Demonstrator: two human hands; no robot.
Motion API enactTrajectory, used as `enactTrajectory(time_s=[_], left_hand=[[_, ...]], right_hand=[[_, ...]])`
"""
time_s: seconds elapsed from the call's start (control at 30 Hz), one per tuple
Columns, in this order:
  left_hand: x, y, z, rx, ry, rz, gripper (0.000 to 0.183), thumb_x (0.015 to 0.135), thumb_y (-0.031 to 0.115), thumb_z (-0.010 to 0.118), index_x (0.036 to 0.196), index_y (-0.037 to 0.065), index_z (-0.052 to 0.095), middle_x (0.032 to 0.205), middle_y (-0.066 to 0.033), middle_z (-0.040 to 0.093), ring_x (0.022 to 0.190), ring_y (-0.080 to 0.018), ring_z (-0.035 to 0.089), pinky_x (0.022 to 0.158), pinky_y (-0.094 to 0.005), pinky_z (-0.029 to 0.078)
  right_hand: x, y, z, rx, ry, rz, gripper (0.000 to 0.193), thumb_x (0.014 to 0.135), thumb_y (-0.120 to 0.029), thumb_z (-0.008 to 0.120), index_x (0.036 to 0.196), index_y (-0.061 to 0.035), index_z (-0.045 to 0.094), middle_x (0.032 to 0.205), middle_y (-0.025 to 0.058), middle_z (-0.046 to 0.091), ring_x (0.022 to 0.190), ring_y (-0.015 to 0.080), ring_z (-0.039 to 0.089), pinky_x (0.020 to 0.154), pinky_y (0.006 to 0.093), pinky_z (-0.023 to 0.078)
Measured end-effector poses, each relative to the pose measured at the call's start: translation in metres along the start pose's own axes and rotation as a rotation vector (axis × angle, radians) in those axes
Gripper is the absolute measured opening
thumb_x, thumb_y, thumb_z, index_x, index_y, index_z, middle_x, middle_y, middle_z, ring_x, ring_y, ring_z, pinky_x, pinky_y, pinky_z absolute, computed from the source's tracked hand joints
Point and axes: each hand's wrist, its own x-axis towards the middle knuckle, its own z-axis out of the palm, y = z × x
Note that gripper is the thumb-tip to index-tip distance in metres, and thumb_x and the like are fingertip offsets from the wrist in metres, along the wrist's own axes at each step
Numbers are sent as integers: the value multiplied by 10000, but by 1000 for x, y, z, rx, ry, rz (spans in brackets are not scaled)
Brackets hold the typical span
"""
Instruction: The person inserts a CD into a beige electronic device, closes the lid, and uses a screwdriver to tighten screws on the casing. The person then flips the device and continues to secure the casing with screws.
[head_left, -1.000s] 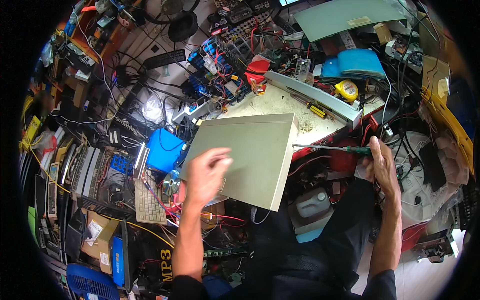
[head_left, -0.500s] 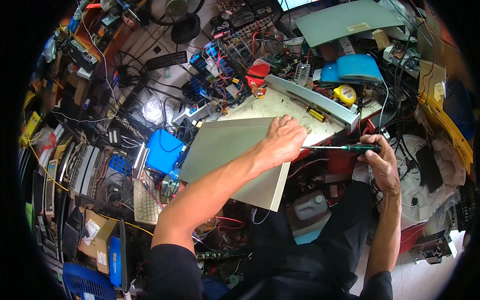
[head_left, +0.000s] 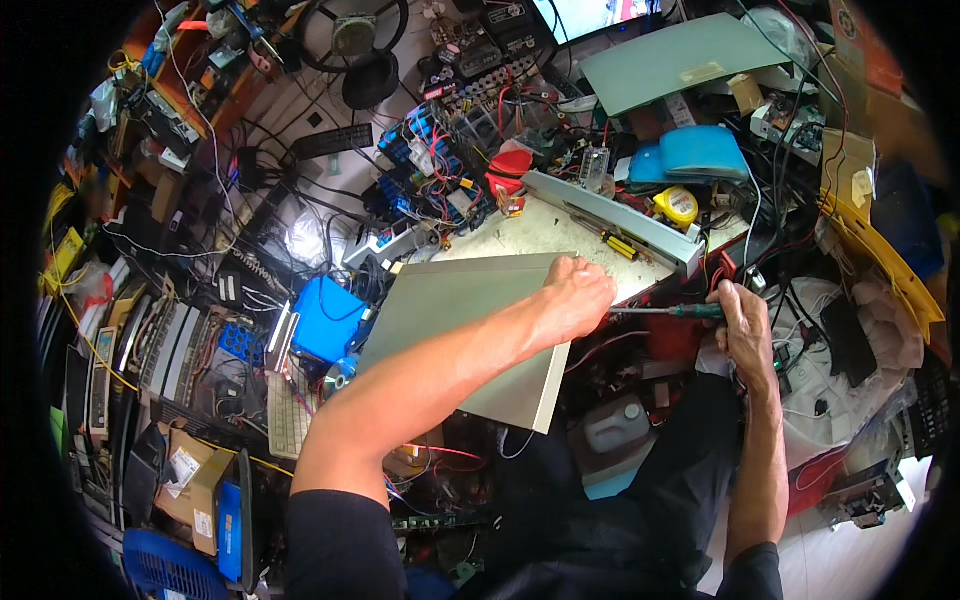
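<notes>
A flat grey-beige metal case (head_left: 450, 295) lies tilted in front of me, overlapping the worktop's near edge. My left hand (head_left: 582, 298) is closed over its right edge, the fingers curled and partly hidden. In my right hand (head_left: 746, 325) is a screwdriver (head_left: 695, 311) with a dark green handle, held level by the end. Its shaft points left and its tip ends by my left hand, at the case's edge; the exact contact point is hidden.
Behind the case, a long metal strip (head_left: 615, 220) stands on the worktop (head_left: 500, 230). A yellow-handled screwdriver (head_left: 618, 244), a yellow tape measure (head_left: 677, 206) and a blue pouch (head_left: 705, 153) lie nearby. Cables and parts crowd the left. Below stands a plastic jug (head_left: 615, 428).
My right hand has moved left and slightly down with the screwdriver, and its fingers have closed more around the handle. The case has shifted slightly downward in view; my left hand stays on it.
</notes>
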Motion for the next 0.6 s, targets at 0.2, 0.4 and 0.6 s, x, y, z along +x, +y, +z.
enactTrajectory(time_s=[0.2,0.4,0.6], left_hand=[[1,2,-3,45,-51,2,163,834,105,672,953,72,779,1006,-146,755,1006,-314,715,847,-458,507],[8,2,-5,62,-115,3,101,793,68,662,874,50,720,926,-151,708,982,-354,691,819,-502,498],[19,6,-17,73,-237,22,131,779,69,678,860,72,781,889,-158,762,931,-342,749,760,-502,547]], right_hand=[[-3,10,6,520,-114,-214,333,1060,-332,630,1218,-40,612,1155,77,682,829,118,673,653,208,518],[-4,13,2,373,-115,-369,257,956,-164,722,1143,-38,598,1266,108,639,1052,163,649,823,282,542],[-3,25,0,164,-39,41,455,1063,-414,612,1249,1,607,1142,114,673,693,148,652,622,251,530]])
